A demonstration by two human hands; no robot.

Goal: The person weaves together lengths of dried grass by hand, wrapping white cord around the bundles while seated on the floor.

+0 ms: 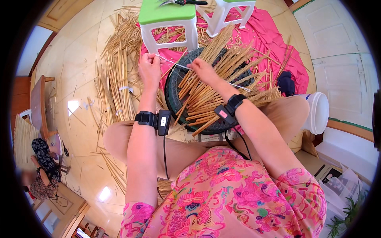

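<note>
— How is the white string [174,62] held?
— It is pinched by the left hand [150,68] and the right hand [203,71], stretched between them, near the stalks [200,101] and the green stool [166,14]

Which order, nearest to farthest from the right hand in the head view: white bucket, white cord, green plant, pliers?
1. White cord: pinched in the right hand, running left to the left hand.
2. Pliers: ahead, slightly left, on the green-topped stool.
3. White bucket: right side, beyond the right knee.
4. Green plant: lower right, near the rim.
</note>
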